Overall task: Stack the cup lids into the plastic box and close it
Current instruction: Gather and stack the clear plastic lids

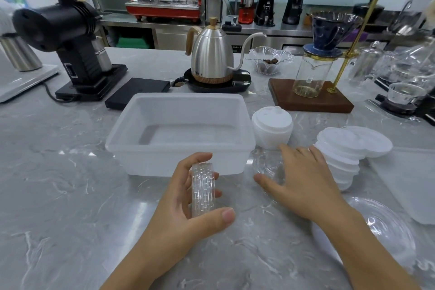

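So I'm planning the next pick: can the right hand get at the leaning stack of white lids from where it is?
Probably yes. The right hand rests open over a clear lid, and the leaning stack of white lids stands just to its right on the counter, with nothing between them.

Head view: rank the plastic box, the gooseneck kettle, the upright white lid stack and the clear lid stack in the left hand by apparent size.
1. Plastic box, clearly largest.
2. Gooseneck kettle, though it stands farther back, so it looks smaller than it is.
3. Upright white lid stack and clear lid stack in the left hand: too close to call; the held one is nearer.
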### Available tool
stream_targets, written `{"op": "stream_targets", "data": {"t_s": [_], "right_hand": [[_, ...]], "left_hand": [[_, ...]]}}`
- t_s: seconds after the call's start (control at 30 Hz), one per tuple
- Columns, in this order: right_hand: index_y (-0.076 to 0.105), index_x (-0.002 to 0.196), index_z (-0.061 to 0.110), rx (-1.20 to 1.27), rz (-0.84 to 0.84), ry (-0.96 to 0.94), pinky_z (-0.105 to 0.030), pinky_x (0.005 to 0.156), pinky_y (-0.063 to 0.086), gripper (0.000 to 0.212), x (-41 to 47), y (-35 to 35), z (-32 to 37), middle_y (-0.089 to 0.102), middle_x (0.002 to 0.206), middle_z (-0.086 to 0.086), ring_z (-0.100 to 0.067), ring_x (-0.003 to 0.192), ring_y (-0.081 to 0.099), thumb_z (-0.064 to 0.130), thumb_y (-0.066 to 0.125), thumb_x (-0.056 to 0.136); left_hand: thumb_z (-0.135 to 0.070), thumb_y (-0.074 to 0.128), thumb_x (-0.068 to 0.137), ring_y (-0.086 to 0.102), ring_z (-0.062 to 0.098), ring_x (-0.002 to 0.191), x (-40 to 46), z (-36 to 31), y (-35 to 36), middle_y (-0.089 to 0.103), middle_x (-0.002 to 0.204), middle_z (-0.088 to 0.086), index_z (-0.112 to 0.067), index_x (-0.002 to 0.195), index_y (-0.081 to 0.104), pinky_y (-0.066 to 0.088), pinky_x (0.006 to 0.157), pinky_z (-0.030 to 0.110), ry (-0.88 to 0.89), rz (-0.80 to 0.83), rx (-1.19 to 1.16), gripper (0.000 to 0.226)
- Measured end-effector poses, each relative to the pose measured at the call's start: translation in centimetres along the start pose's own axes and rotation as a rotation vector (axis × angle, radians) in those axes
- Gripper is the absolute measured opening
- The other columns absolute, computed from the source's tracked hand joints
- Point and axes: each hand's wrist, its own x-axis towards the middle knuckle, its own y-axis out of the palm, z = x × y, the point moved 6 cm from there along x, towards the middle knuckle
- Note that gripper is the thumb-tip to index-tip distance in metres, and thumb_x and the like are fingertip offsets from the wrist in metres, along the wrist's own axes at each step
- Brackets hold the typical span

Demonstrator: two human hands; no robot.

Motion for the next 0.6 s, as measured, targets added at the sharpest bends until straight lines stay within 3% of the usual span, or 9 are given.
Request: {"op": "stream_targets", "data": {"t_s": [0.1, 0.23, 0.3, 0.4, 0.5, 0.6], "right_hand": [[0.049, 0.123, 0.019, 0.063, -0.042, -0.011, -0.035, 0.107, 0.023, 0.070, 0.0, 0.0, 0.0, 0.062, 0.114, 0.001, -0.023, 0.116, 0.048, 0.073, 0.048, 0.078], [0.047, 0.135, 0.024, 0.244, -0.166, -0.078, -0.031, 0.097, 0.025, 0.083, -0.7, -0.5, 0.2, 0.054, 0.128, 0.007, -0.019, 0.123, 0.046, 0.065, 0.071, 0.068], [0.048, 0.134, 0.029, 0.473, -0.212, -0.125, -0.023, 0.089, 0.035, 0.083, -1.3, -1.0, 0.1, 0.050, 0.124, 0.017, -0.010, 0.111, 0.052, 0.054, 0.082, 0.063], [0.051, 0.127, 0.037, 0.689, -0.274, -0.177, -0.006, 0.078, 0.039, 0.080, -2.6, -1.9, 0.0, 0.049, 0.120, 0.031, 0.005, 0.096, 0.055, 0.041, 0.090, 0.057], [0.053, 0.125, 0.044, 0.837, -0.261, -0.142, -0.011, 0.079, 0.044, 0.082, -4.1, -2.2, -0.1, 0.055, 0.116, 0.026, -0.006, 0.091, 0.061, 0.039, 0.088, 0.051], [0.054, 0.125, 0.048, 1.102, -0.216, -0.161, -0.020, 0.080, 0.054, 0.088, -5.3, -1.9, 0.6, 0.063, 0.112, 0.007, -0.019, 0.086, 0.069, 0.025, 0.093, 0.050]], "left_hand": [[-0.040, 0.090, 0.055, 0.071, 0.018, 0.110, 0.0, 0.1, 0.0, 0.068, 0.119, -0.012, -0.049, 0.138, 0.050, 0.063, 0.090, 0.049, -0.002, -0.001, -0.004, 0.093], [-0.040, 0.090, 0.055, 0.071, 0.017, 0.110, 0.1, 0.0, 0.1, 0.068, 0.116, -0.013, -0.049, 0.137, 0.051, 0.063, 0.089, 0.047, -0.003, 0.003, -0.011, 0.092], [-0.040, 0.090, 0.054, 0.071, 0.016, 0.110, 0.1, -0.1, 0.2, 0.068, 0.116, -0.015, -0.050, 0.137, 0.050, 0.064, 0.088, 0.044, -0.002, 0.008, -0.008, 0.092], [-0.040, 0.089, 0.054, 0.071, 0.015, 0.111, 0.0, -0.1, 0.2, 0.068, 0.117, -0.015, -0.051, 0.137, 0.050, 0.064, 0.086, 0.039, 0.003, 0.013, -0.001, 0.092], [-0.038, 0.090, 0.055, 0.071, 0.016, 0.111, 0.1, -0.1, 0.3, 0.068, 0.116, -0.015, -0.050, 0.137, 0.051, 0.064, 0.088, 0.042, -0.003, 0.017, -0.014, 0.092], [-0.035, 0.091, 0.056, 0.070, 0.019, 0.113, 0.1, 0.0, 0.3, 0.068, 0.118, -0.012, -0.048, 0.137, 0.051, 0.063, 0.090, 0.047, -0.014, 0.022, -0.028, 0.092]]}}
